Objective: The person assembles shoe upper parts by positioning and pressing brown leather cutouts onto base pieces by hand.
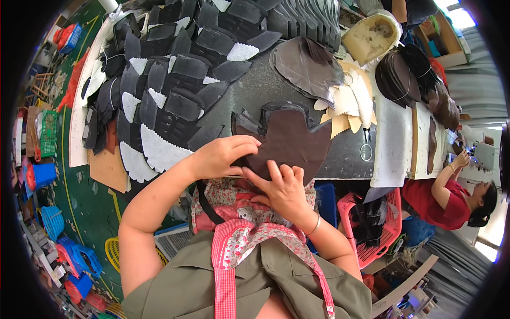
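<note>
On the table edge in front of me lies a dark brown shoe-upper piece [297, 139], broad and curved, with a tongue-like part pointing away from me. My left hand [229, 154] has its fingers bent and closed on the left near edge of this piece. With curled fingers, my right hand [284, 187] grips the near edge, its fingers on top and its thumb lower down. Both hands almost meet at that edge. Dark layers show behind the piece along its far side; whether they are attached cannot be made out.
Overlapping rows of black upper pieces [178, 101] with white zigzag-edged parts cover the table's left. Brown pieces [305, 64], cream pieces [348, 98] and small scissors [366, 151] lie farther right. A pink basket [393, 226] stands below the table. A co-worker [449, 196] sits at far right.
</note>
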Action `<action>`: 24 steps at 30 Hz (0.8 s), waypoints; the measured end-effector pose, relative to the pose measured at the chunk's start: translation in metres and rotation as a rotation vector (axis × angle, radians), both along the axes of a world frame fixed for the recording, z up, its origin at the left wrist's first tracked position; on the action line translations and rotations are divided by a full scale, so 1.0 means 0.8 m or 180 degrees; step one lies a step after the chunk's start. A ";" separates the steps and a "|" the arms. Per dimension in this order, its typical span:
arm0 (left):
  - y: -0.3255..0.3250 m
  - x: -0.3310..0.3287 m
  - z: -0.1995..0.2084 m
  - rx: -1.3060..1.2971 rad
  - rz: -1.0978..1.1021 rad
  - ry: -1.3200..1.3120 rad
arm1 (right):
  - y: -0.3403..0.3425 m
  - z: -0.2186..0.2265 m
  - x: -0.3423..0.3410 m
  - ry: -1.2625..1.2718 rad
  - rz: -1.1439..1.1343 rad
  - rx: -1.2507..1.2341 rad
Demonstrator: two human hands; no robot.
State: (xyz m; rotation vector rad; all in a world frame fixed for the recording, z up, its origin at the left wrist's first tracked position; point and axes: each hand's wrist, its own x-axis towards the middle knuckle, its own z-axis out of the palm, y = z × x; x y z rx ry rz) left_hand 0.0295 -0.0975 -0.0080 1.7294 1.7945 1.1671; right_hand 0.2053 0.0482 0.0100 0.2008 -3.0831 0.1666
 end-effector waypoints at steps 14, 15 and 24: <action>-0.002 0.023 0.011 -0.0487 0.0294 0.1596 | 0.025 0.013 -0.013 -0.0138 -0.0016 -0.0580; -0.002 0.021 0.014 -0.0544 0.0386 0.1634 | 0.029 0.014 -0.013 -0.0211 0.0031 -0.0546; -0.003 0.023 0.011 -0.0607 0.0386 0.1496 | 0.121 0.006 -0.021 0.0070 -0.0906 -0.0155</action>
